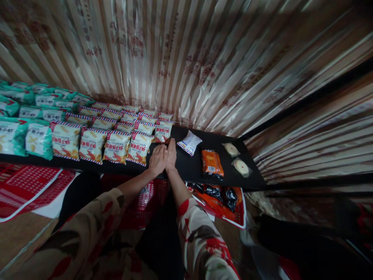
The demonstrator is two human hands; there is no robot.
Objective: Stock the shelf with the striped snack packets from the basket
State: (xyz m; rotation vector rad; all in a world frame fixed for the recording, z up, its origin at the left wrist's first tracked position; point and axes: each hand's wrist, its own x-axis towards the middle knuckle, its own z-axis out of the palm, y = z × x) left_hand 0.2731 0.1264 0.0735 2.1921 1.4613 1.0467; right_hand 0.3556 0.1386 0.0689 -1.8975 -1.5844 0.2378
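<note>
My left hand (pixel 157 158) rests at the right end of rows of white snack bags (pixel 140 147) with red and blue striped edges, on a black shelf (pixel 183 168). Pressed side by side with it is my right hand (pixel 171 154), its fingers stretched forward beside the last bags in the row. Neither hand shows anything held, though the left fingertips are partly hidden. To the right, a single striped-edge bag (pixel 190 142) lies flat, apart from the hands. Beyond it are an orange packet (pixel 212 162) and two clear-wrapped round pieces, a far one (pixel 231 149) and a near one (pixel 241 167).
Several green-and-white bags (pixel 37 140) stand in rows on the left. Below the shelf are a red basket (pixel 27 190) at left, another (pixel 142 206) between my arms, and a white-rimmed one (pixel 244 216) with orange packets. A striped, shiny curtain (pixel 145 58) hangs behind.
</note>
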